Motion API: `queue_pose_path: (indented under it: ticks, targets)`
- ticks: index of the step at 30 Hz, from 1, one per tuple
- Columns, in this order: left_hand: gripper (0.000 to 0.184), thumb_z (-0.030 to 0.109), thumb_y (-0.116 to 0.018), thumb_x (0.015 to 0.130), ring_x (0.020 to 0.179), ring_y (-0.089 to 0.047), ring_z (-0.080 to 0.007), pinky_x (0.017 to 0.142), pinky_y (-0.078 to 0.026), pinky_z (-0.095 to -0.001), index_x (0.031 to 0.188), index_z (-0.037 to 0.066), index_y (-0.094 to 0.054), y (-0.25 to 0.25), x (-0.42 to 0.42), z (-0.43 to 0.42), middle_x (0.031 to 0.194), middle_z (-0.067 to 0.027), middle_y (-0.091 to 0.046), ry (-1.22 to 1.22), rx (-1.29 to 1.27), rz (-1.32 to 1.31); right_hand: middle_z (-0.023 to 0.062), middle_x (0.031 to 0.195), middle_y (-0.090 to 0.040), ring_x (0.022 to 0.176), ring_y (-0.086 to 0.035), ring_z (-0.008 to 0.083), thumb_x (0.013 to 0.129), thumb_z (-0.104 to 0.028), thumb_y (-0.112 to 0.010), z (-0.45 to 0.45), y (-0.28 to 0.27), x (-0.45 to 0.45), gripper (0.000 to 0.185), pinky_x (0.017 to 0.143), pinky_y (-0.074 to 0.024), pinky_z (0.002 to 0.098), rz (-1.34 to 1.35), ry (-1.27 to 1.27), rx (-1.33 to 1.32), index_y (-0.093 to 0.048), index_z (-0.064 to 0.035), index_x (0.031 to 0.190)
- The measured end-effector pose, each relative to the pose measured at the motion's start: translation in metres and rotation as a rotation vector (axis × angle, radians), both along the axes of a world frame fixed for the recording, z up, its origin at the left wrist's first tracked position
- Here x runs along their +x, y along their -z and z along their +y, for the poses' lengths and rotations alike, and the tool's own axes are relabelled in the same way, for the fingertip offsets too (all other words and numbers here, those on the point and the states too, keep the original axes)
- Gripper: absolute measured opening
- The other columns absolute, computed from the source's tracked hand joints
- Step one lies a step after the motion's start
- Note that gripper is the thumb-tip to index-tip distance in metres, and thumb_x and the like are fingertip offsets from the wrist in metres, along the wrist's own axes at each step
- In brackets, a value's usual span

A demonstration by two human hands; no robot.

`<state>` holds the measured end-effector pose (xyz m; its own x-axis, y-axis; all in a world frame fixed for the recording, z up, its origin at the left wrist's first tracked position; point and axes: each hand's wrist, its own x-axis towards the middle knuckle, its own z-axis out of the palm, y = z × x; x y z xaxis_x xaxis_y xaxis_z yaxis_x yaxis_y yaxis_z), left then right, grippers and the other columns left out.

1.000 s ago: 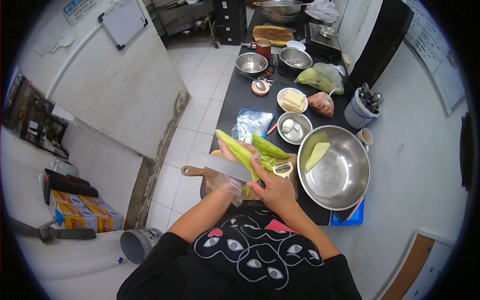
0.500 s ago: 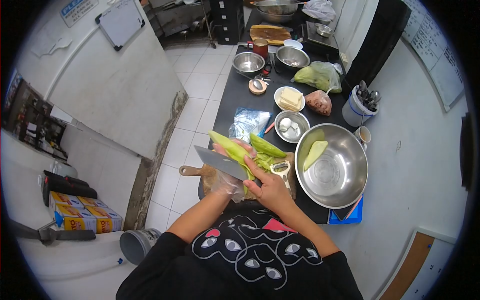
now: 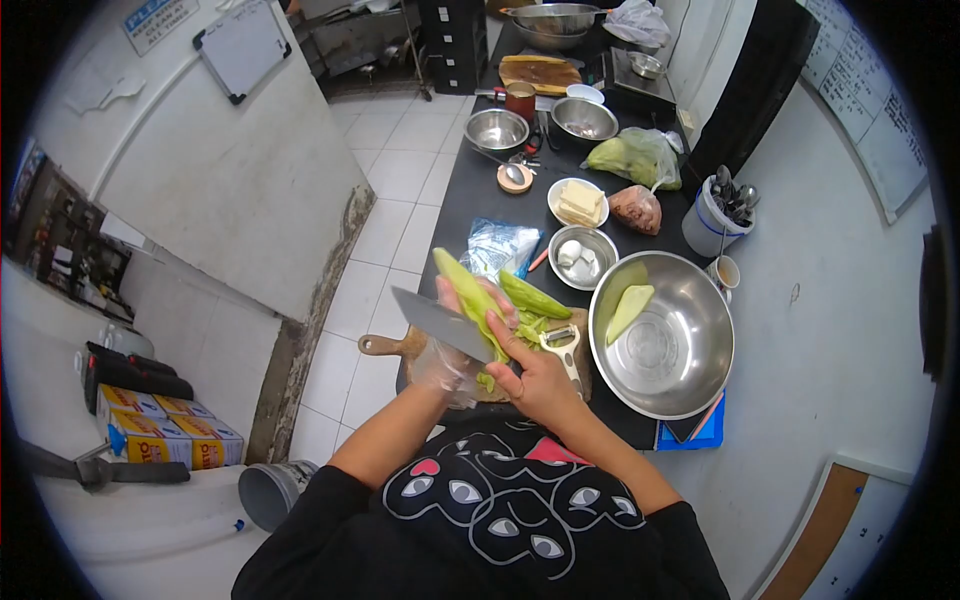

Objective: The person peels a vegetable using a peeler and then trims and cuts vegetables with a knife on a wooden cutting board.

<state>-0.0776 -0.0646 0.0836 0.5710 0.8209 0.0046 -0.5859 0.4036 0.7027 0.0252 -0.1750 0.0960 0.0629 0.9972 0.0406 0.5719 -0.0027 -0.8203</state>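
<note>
My left hand, in a clear plastic glove, is closed around a long pale-green vegetable, holding it tilted above the wooden cutting board. My right hand grips a wide-bladed kitchen knife, its handle hidden in my fingers. The blade lies across the near side of the vegetable, pointing left. Under and beside my hands, green peelings or slices lie on the board. Another green vegetable piece rests just beyond them. A white peeler lies to the right of my right hand.
A large steel bowl on the right contains a pale-green piece. Beyond the board are a blue-white packet, a small bowl with white pieces, a bowl of yellow blocks, bagged vegetables and a utensil bucket.
The held vegetable has turned more upright, its far tip shifting right. My left hand has shifted slightly with it. The knife stays against its near side, with little movement.
</note>
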Motion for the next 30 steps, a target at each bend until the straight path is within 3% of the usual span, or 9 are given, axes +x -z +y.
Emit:
queue_pose_path:
  ticks: [2,4,7,9,12,17,23,26,30]
  targets:
    - [0.065,0.07,-0.033,0.089,0.071,-0.056,-0.0252,0.068,-0.049,-0.0367,0.093,0.007,-0.051,0.01,0.006,-0.004,0.078,-0.012,-0.056,-0.159,-0.016,-0.025,0.0177,0.073,-0.063,0.066,-0.063,0.0345,0.091,-0.042,-0.053,0.003,0.011,0.003,0.055,0.064,-0.0481,0.0388,0.113,0.005,0.02,-0.039,-0.027,0.142]
    - [0.064,0.07,-0.037,0.087,0.073,-0.056,-0.0248,0.069,-0.049,-0.0367,0.094,0.008,-0.051,0.013,0.009,-0.003,0.08,-0.0113,-0.057,-0.148,-0.069,-0.053,0.0164,0.079,-0.064,0.069,-0.063,0.0328,0.093,-0.039,-0.051,0.006,0.011,0.008,0.05,0.067,-0.048,0.0377,0.312,0.001,-0.056,-0.042,-0.0279,0.14]
    - [0.062,0.067,-0.037,0.089,0.073,-0.057,-0.0234,0.07,-0.049,-0.0354,0.097,0.008,-0.05,0.005,0.008,-0.002,0.082,-0.0105,-0.057,-0.117,-0.12,-0.026,0.0169,0.095,-0.067,0.084,-0.064,0.0312,0.094,-0.031,-0.052,0.008,0.005,0.013,0.047,0.078,-0.0479,0.0342,0.492,0.003,-0.135,-0.045,-0.0209,0.138]
    - [0.059,0.065,-0.038,0.09,0.074,-0.057,-0.023,0.07,-0.049,-0.0351,0.099,0.008,-0.05,-0.009,0.005,0.002,0.083,-0.0098,-0.057,-0.137,-0.046,0.025,0.0175,0.107,-0.066,0.096,-0.064,0.0306,0.094,-0.028,-0.052,0.006,0.009,0.012,0.045,0.085,-0.047,0.0335,0.281,0.024,0.073,-0.047,-0.017,0.137]
    - [0.058,0.063,-0.038,0.091,0.075,-0.058,-0.023,0.072,-0.05,-0.0351,0.099,0.008,-0.051,-0.008,-0.007,0.025,0.083,-0.0091,-0.057,-0.043,-0.07,-0.078,0.0182,0.125,-0.058,0.116,-0.056,0.0258,0.095,-0.022,-0.05,-0.008,-0.005,0.016,0.042,0.098,-0.0404,0.0316,0.203,0.026,-0.016,-0.047,-0.0123,0.136]
    - [0.055,0.061,-0.036,0.093,0.077,-0.057,-0.0229,0.074,-0.048,-0.0352,0.098,0.008,-0.051,-0.023,-0.018,0.036,0.083,-0.0085,-0.056,-0.139,-0.047,-0.054,0.0182,0.118,-0.061,0.11,-0.059,0.0324,0.091,-0.021,-0.056,-0.018,-0.005,0.017,0.044,0.09,-0.0463,0.0316,0.054,0.068,-0.017,-0.05,-0.0164,0.134]
    - [0.054,0.059,-0.034,0.094,0.077,-0.056,-0.0222,0.074,-0.047,-0.0354,0.098,0.009,-0.051,-0.028,-0.024,0.038,0.084,-0.0076,-0.055,-0.09,-0.01,-0.096,0.0186,0.117,-0.062,0.109,-0.06,0.0323,0.091,-0.025,-0.057,-0.019,-0.002,0.018,0.044,0.09,-0.0466,0.0319,0.065,0.068,0.039,-0.05,-0.0161,0.134]
    - [0.052,0.057,-0.034,0.095,0.078,-0.055,-0.0239,0.074,-0.047,-0.0368,0.099,0.009,-0.052,-0.029,-0.028,0.038,0.086,-0.0086,-0.055,-0.066,0.018,-0.058,0.0147,0.117,-0.062,0.105,-0.06,0.0339,0.092,-0.033,-0.055,-0.019,0.004,0.021,0.043,0.089,-0.0489,0.0386,0.044,0.052,0.062,-0.05,-0.0239,0.134]
    - [0.052,0.057,-0.032,0.096,0.077,-0.055,-0.0218,0.074,-0.046,-0.0347,0.097,0.008,-0.051,-0.036,-0.031,0.034,0.084,-0.0078,-0.055,-0.028,0.02,-0.011,0.0145,0.114,-0.063,0.101,-0.061,0.0345,0.091,-0.037,-0.055,-0.019,-0.005,0.023,0.045,0.086,-0.0503,0.0396,-0.01,0.052,-0.061,-0.049,-0.0267,0.135]
